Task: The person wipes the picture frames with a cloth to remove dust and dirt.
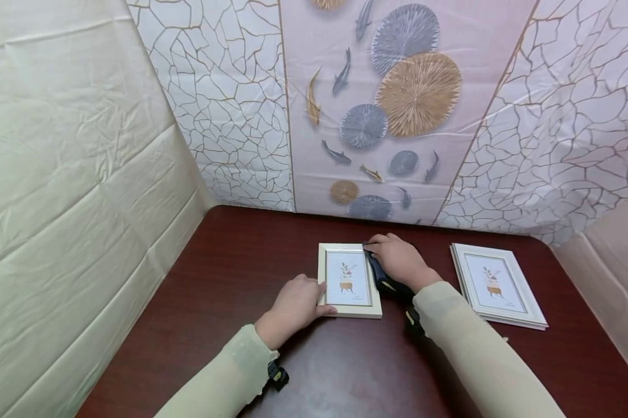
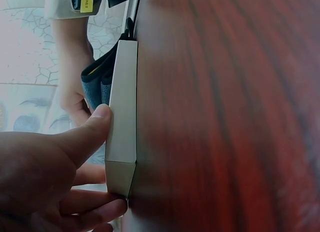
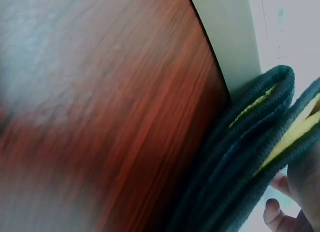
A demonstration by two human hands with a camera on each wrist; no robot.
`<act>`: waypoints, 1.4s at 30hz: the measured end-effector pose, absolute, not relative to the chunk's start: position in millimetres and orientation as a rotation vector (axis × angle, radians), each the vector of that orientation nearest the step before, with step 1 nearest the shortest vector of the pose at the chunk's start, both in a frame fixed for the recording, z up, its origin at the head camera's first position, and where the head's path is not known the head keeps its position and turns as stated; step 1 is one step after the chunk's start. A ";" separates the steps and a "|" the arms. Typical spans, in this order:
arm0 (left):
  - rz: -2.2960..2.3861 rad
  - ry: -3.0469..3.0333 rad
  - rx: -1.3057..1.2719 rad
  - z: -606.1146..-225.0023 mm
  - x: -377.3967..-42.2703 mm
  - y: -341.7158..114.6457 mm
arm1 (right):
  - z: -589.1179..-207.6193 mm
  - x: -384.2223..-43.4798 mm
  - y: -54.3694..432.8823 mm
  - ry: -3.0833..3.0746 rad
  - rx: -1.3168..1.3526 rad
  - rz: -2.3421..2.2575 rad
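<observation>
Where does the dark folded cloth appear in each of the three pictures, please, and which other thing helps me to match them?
Head: right of centre, below the middle; the dark cloth is under the right hand.
Left wrist: upper left; the dark cloth shows beyond the frame.
Right wrist: lower right, yellow showing in its folds.
Shared landmark: the pale frame beside the cloth.

We record left sleeve (image 1: pixel 216 380): plain pale cream fabric, cuff (image 1: pixel 252 353) wavy at edge. Right sleeve (image 1: pixel 481 353), to right of left sleeve, matches in colour. We note compact black wrist mount (image 1: pixel 280 381) just beside left sleeve, bearing small yellow marking (image 1: pixel 277 375). We find second black mount (image 1: pixel 414 320) on right sleeve's side toward left sleeve; rectangular yellow label (image 2: pixel 86 3), dark print unreadable. Left hand (image 1: pixel 298 302), right hand (image 1: pixel 397 260): bare.
</observation>
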State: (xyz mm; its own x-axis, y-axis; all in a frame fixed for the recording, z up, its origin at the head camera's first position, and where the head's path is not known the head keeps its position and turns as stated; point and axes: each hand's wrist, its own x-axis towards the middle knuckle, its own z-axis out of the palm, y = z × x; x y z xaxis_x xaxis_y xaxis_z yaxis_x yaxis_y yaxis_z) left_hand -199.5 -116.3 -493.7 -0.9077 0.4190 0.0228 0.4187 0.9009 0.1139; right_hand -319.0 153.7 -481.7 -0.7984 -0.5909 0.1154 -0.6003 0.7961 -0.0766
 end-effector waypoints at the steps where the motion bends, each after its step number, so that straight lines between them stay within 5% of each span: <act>1: 0.179 3.064 0.678 -493.9 -199.5 -116.6 | -482.0 -319.6 152.6 -2.888 0.950 0.171; 42: 0.195 3.107 0.725 -499.3 -200.4 -121.3 | -480.9 -323.2 68.1 -2.907 0.950 0.043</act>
State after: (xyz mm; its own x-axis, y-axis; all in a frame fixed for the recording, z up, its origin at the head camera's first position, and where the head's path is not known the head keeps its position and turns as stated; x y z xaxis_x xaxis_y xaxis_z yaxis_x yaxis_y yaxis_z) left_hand -200.4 -121.3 -499.3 -0.8958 0.4372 0.0805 0.4438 0.8898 0.1061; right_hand -323.2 68.1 -480.9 -0.8040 -0.5882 0.0877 -0.5905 0.8070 -0.0007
